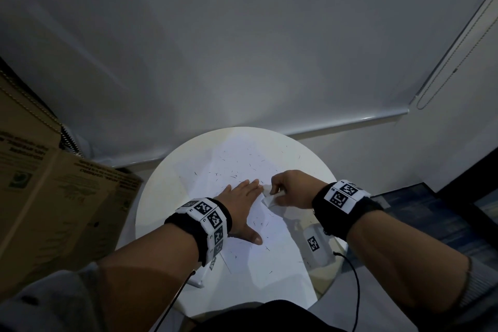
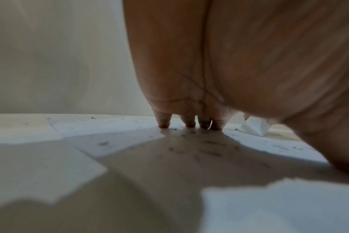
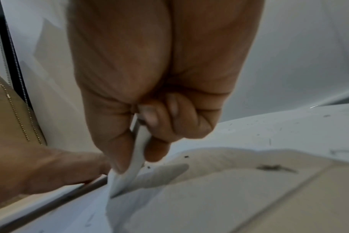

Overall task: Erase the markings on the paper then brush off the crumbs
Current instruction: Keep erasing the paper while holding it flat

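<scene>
A white sheet of paper [image 1: 269, 250] lies on a round white table [image 1: 161, 197], strewn with dark eraser crumbs [image 1: 231, 176]. My left hand [image 1: 242, 197] lies flat on the paper with straight fingers; in the left wrist view its fingertips [image 2: 189, 123] press down among the crumbs [image 2: 211, 143]. My right hand [image 1: 280, 191] pinches the paper's right edge between thumb and curled fingers and lifts it. The right wrist view shows this pinch [image 3: 137, 157] on the raised, curved edge [image 3: 130, 176], beside my left hand [image 3: 50, 167]. No eraser is clearly seen.
A large cardboard box [image 1: 54, 197] stands close to the table's left side. A small white device with a black marker [image 1: 315, 245] sits at the table's right edge under my right wrist, and a black cable [image 1: 355, 291] hangs there. A white wall is behind.
</scene>
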`<state>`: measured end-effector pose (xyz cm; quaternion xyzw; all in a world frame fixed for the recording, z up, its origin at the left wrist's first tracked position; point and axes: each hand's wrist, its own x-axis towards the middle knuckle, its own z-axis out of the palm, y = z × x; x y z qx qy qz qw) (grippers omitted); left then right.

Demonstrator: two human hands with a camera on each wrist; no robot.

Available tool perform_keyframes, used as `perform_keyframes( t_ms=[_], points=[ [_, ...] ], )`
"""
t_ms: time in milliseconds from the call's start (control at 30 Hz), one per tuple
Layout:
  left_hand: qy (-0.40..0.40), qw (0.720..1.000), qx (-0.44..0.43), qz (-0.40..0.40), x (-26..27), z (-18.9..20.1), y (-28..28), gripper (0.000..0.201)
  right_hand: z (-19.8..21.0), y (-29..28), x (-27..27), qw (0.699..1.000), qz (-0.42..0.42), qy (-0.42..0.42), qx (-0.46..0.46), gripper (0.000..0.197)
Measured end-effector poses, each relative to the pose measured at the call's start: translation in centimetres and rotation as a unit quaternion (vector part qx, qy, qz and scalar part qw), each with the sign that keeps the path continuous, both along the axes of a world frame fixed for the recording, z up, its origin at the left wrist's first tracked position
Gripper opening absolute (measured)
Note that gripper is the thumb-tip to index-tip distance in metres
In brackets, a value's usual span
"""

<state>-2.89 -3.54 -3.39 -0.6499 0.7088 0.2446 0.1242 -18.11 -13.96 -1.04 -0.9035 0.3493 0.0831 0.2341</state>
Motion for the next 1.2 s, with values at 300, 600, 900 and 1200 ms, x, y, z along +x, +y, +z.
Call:
perform_keyframes(
  t_ms=[300,600,900,1200],
  points=[
    [-0.002,1.0,0.001,0.004,0.0,-0.3,-0.1,0.121,0.2,1.5,0.2,0.994,0.074,0.044,0.07,0.01],
    [-0.005,1.0,0.001,0.004,-0.1,-0.1,0.0,0.119,0.1,1.6,0.0,0.991,0.076,0.058,0.096,0.015],
    [0.002,1.0,0.001,0.007,-0.2,0.4,0.2,0.119,0.0,-0.9,-1.4,0.993,-0.108,-0.028,-0.037,0.018],
    [0.033,0.999,0.036,0.017,0.0,1.3,0.9,0.111,-1.0,0.3,-4.0,0.989,-0.133,-0.027,0.053,0.018]
  ],
)
